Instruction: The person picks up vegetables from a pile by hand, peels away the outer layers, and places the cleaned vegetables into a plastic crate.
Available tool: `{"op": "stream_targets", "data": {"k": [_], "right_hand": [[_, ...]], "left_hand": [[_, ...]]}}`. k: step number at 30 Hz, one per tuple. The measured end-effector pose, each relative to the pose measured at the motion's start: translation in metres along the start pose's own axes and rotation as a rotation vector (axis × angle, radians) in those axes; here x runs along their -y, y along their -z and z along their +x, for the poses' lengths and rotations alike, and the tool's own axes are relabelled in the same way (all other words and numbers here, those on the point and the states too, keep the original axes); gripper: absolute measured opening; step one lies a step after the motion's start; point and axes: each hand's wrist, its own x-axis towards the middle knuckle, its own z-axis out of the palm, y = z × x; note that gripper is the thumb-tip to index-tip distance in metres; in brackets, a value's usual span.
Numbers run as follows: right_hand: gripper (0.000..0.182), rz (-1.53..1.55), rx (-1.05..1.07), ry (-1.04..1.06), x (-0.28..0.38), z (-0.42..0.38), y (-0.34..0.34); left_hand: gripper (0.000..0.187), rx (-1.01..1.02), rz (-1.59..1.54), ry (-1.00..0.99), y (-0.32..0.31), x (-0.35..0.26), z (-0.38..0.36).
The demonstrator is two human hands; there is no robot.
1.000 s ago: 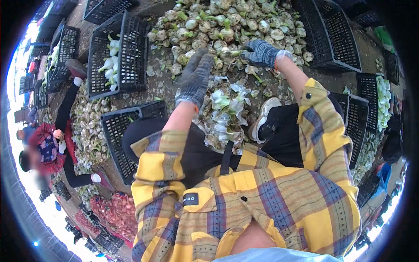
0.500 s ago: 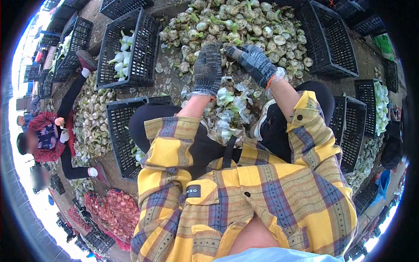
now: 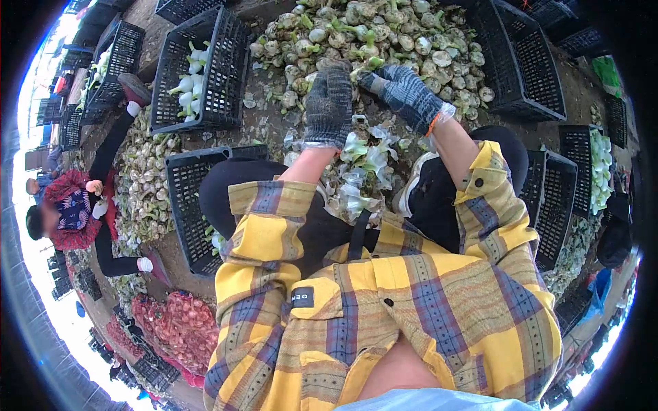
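Observation:
My left hand (image 3: 329, 106), in a grey knit glove, is closed at the near edge of a heap of soiled bulbs (image 3: 384, 41); what its fingers hold is hidden. Beside it on the right, my right hand (image 3: 404, 96), in a matching glove, has its fingers bent together toward the left one. A bulb with a green stem (image 3: 373, 64) shows just beyond the fingertips, and I cannot make out whether it is held. Peeled white and green skins (image 3: 363, 164) lie on the ground between my knees.
Black crates stand at the left (image 3: 202, 75), near my left knee (image 3: 192, 205), at the upper right (image 3: 517, 61) and beside my right knee (image 3: 552, 198). A person in red (image 3: 75, 209) sits at the far left by another bulb pile (image 3: 147, 185). Red net sacks (image 3: 178, 332) lie at lower left.
My right hand has shifted slightly down and to the right. My left hand stays nearly in place, with its fingers more curled. The seated person's hand has moved slightly.

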Motion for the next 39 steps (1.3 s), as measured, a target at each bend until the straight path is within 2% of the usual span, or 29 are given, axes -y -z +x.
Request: {"op": "stream_targets", "data": {"k": [2, 7, 8, 9, 10, 11, 13, 16, 18, 19, 21, 22, 23, 24, 25, 27, 28, 30, 31, 35, 39], "right_hand": [[0.036, 0.091, -0.022, 0.079, 0.001, -0.004, -0.002], [0.041, -0.025, 0.059, 0.115, -0.006, 0.002, 0.003], [0.041, -0.025, 0.059, 0.114, -0.008, 0.002, 0.005], [0.045, -0.159, 0.025, -0.014, 0.01, 0.0, 0.005], [0.048, -0.291, -0.007, -0.144, 0.019, -0.002, 0.005], [0.054, -0.25, -0.011, -0.129, 0.01, 0.002, 0.004], [0.052, -0.197, -0.017, -0.118, 0.003, 0.003, 0.001], [0.048, -0.11, -0.01, -0.093, -0.006, 0.005, 0.0], [0.046, -0.075, 0.005, -0.078, -0.005, 0.005, 0.0], [0.042, -0.095, 0.015, -0.041, 0.001, 0.002, 0.001], [0.038, -0.117, 0.023, -0.003, 0.001, 0.0, 0.001], [0.037, -0.123, 0.016, 0.057, -0.005, -0.001, 0.001], [0.036, -0.13, 0.009, 0.116, -0.008, -0.002, 0.0], [0.036, -0.129, 0.009, 0.116, -0.006, -0.003, 0.0], [0.037, -0.11, 0.007, 0.065, -0.001, -0.004, -0.001], [0.039, -0.091, 0.004, 0.013, -0.001, -0.004, -0.001], [0.039, -0.151, -0.022, -0.039, -0.005, -0.001, -0.002], [0.039, -0.209, -0.051, -0.091, -0.009, 0.003, 0.0], [0.038, -0.245, -0.108, -0.079, -0.01, 0.004, 0.001], [0.031, -0.199, -0.166, -0.023, -0.011, 0.004, 0.002], [0.028, -0.179, -0.223, -0.028, -0.002, -0.001, -0.002]], "left_hand": [[0.029, -0.008, 0.01, -0.019, 0.0, 0.002, -0.001], [0.031, -0.012, 0.17, -0.078, 0.001, 0.009, 0.0], [0.033, 0.08, 0.212, -0.029, 0.001, 0.009, 0.0], [0.037, 0.173, 0.254, 0.019, 0.002, 0.006, 0.001], [0.037, 0.174, 0.255, 0.019, 0.004, 0.004, 0.001], [0.037, 0.198, 0.28, 0.043, 0.004, 0.002, 0.001], [0.038, 0.221, 0.307, 0.067, 0.006, -0.001, 0.001], [0.04, 0.236, 0.357, 0.03, 0.007, 0.001, 0.0], [0.031, 0.097, 0.425, -0.136, 0.003, 0.008, 0.001], [0.031, 0.098, 0.425, -0.134, 0.002, 0.008, 0.001], [0.03, 0.099, 0.032, 0.198, -0.001, 0.007, 0.003], [0.03, 0.099, 0.033, 0.198, -0.002, 0.01, 0.005], [0.03, 0.099, -0.19, 0.384, -0.003, 0.012, 0.008], [0.03, 0.097, -0.415, 0.569, -0.004, 0.015, 0.01], [0.03, 0.097, -0.415, 0.569, 0.001, 0.002, 0.012], [0.032, 0.147, -0.765, 0.965, 0.008, -0.02, 0.016], [0.032, 0.15, -0.764, 0.963, 0.005, -0.011, 0.014], [0.036, 0.192, -0.567, 0.462, -0.005, 0.003, 0.009], [0.039, 0.098, -0.11, 0.269, -0.008, 0.0, 0.003], [0.044, 0.032, -0.334, 0.242, -0.009, -0.004, 0.001], [0.037, 0.186, -0.792, 0.991, 0.001, -0.009, 0.008]]}}
